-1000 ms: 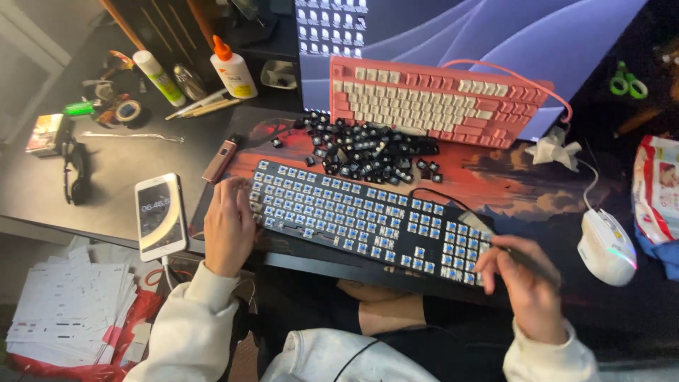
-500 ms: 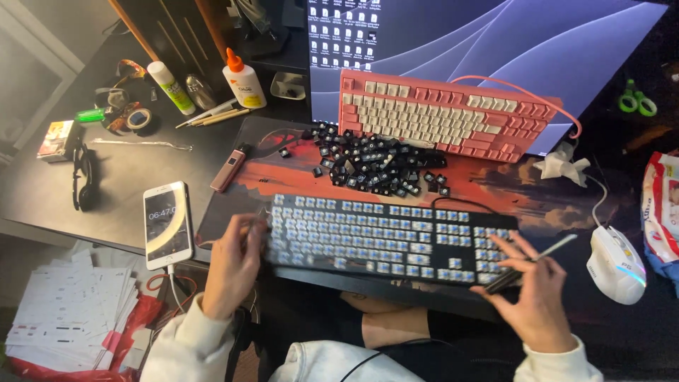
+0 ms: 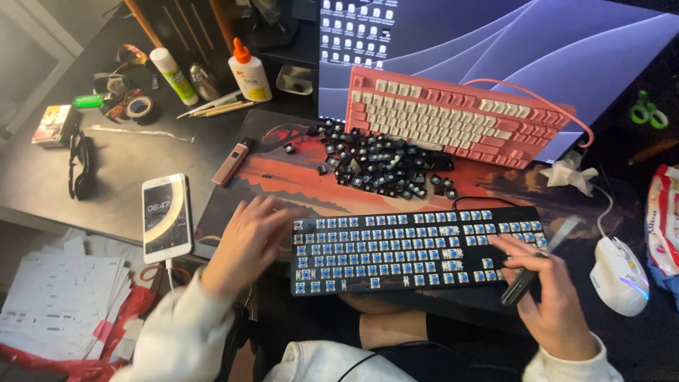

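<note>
Now my left hand (image 3: 247, 244) has let go, fingers spread (blurred) beside the bare black keyboard (image 3: 417, 249), which has shifted rightward; my right hand (image 3: 552, 297) stays closed around a dark tool (image 3: 522, 284) at its right end.

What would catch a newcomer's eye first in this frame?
A black keyboard stripped of its caps, blue switches bare, lies at the desk's near edge between the left hand and the right hand, which holds a dark tool. Behind it sit a heap of loose black keycaps and a pink keyboard propped against the monitor.
</note>
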